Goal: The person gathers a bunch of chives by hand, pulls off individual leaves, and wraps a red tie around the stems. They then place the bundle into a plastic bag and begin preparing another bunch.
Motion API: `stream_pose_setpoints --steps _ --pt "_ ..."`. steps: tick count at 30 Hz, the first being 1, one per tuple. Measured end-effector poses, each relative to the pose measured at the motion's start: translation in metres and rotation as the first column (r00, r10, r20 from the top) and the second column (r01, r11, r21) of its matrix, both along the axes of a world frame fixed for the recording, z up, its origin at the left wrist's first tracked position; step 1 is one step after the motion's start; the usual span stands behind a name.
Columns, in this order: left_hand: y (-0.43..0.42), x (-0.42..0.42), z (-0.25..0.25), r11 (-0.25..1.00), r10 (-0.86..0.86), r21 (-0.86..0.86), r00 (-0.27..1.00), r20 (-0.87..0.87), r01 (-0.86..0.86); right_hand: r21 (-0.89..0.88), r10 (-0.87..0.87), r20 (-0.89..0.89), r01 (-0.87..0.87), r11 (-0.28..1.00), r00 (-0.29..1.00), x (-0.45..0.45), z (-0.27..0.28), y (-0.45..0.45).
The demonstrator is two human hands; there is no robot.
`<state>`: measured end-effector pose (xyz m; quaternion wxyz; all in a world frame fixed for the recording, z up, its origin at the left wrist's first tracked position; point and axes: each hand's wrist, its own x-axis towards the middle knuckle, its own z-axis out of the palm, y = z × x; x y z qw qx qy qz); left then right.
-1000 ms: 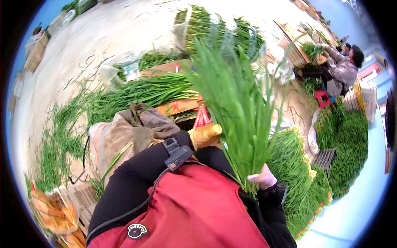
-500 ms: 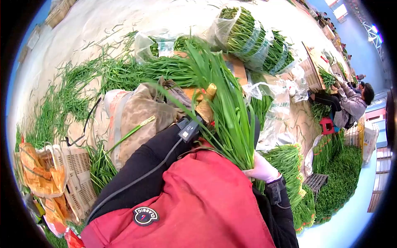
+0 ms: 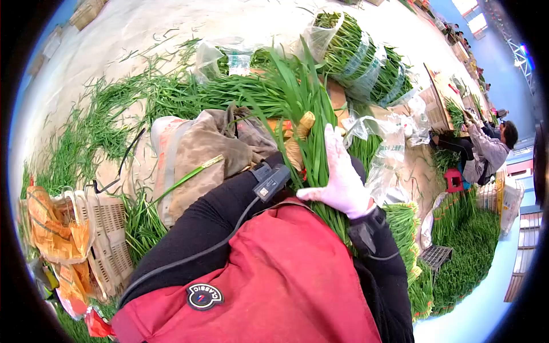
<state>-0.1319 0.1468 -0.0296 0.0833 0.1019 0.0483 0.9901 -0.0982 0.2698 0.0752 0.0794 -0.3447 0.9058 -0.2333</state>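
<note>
A bunch of long green leafy stalks [image 3: 320,154] lies across my lap, its leaf ends pointing up and away. My left hand [image 3: 297,143], in a tan glove, is partly behind the leaves with its fingers wrapped round the bunch. On the bunch's right side rests my right hand [image 3: 338,174], in a pale glove, its fingers stretched out and the thumb spread across the stalks. The lower stalk ends are partly hidden by my right hand and sleeve. Beyond my hands a loose pile of the same stalks [image 3: 234,94] covers the floor.
Plastic-wrapped bundles [image 3: 357,57] lie ahead. A brown cloth [image 3: 211,143] and a pale crate [image 3: 111,240] are at left. Banded bunches [image 3: 403,228] and a dark crate [image 3: 436,256] are at right, with a seated person [image 3: 486,148] beyond by a low table.
The bunch has come down from upright and leans away over my lap. My right hand has moved up from the stalk ends and opened against its side. The view has turned.
</note>
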Motion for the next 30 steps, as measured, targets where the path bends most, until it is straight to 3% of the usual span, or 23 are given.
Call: stream_pose_setpoints --steps 3,4,7,8,11,12,13,15,16,17,19,21,23,25,27,30 --pt "-0.004 -0.001 0.015 0.999 -0.034 0.042 0.984 0.175 0.027 0.001 -0.093 -0.006 0.093 0.996 0.996 -0.014 -0.007 -0.010" --pt "-0.009 -0.002 0.023 0.998 -0.011 -0.062 0.984 0.177 0.022 -0.049 -0.099 -0.004 0.099 0.994 0.995 -0.017 -0.009 -0.010" --pt "0.004 0.002 0.028 0.942 0.327 -0.162 0.915 0.236 -0.295 -0.155 -0.112 0.104 0.128 0.980 0.988 -0.030 -0.020 -0.004" --pt "0.002 -0.008 0.015 0.981 0.185 0.017 0.958 0.221 -0.193 -0.201 -0.126 0.076 0.139 0.970 0.989 -0.034 -0.026 0.002" --pt "-0.013 -0.003 0.025 0.998 0.061 0.015 0.992 0.109 -0.063 -0.282 -0.154 0.547 0.355 0.892 0.823 -0.041 -0.015 0.006" --pt "-0.014 -0.003 0.025 0.999 0.041 0.009 0.995 0.091 -0.042 -0.296 -0.189 0.487 0.365 0.883 0.853 -0.042 -0.015 0.007" --pt "-0.015 -0.004 0.023 1.000 0.024 0.003 0.997 0.075 -0.025 -0.372 -0.150 0.583 0.427 0.824 0.798 -0.047 -0.026 0.010" --pt "-0.019 -0.004 0.019 1.000 0.003 -0.011 0.999 0.050 -0.003 -0.349 -0.152 0.638 0.459 0.817 0.755 -0.050 -0.018 0.008" --pt "-0.023 0.003 0.039 0.995 0.055 -0.083 0.998 0.034 -0.052 -0.381 -0.108 0.676 0.471 0.796 0.729 -0.050 -0.010 0.002" --pt "-0.025 0.010 0.062 0.989 0.055 -0.138 0.998 0.001 -0.054 -0.431 -0.068 0.654 0.445 0.785 0.753 -0.050 0.000 -0.003" --pt "-0.046 0.005 0.092 0.829 -0.075 -0.553 0.996 0.042 0.086 -0.455 -0.025 0.628 0.393 0.799 0.778 -0.053 0.024 -0.015" --pt "-0.054 -0.005 0.112 0.849 -0.067 -0.525 0.998 0.016 0.066 -0.481 -0.024 0.494 0.296 0.825 0.869 -0.059 0.042 -0.023" --pt "-0.068 -0.008 0.138 0.841 -0.055 -0.537 0.998 0.032 0.064 -0.600 0.141 0.580 0.303 0.740 0.802 -0.069 0.055 -0.032" --pt "-0.077 -0.010 0.162 0.727 0.141 -0.648 0.973 -0.183 -0.227 -0.593 0.102 0.547 0.299 0.748 0.831 -0.071 0.074 -0.048" --pt "-0.086 -0.016 0.166 0.711 0.137 -0.655 0.964 -0.227 -0.255 -0.660 0.139 0.492 0.263 0.704 0.860 -0.076 0.076 -0.059" --pt "-0.094 -0.015 0.158 0.519 0.251 -0.760 0.920 -0.302 -0.391 -0.668 0.150 0.447 0.218 0.711 0.882 -0.090 0.056 -0.067"
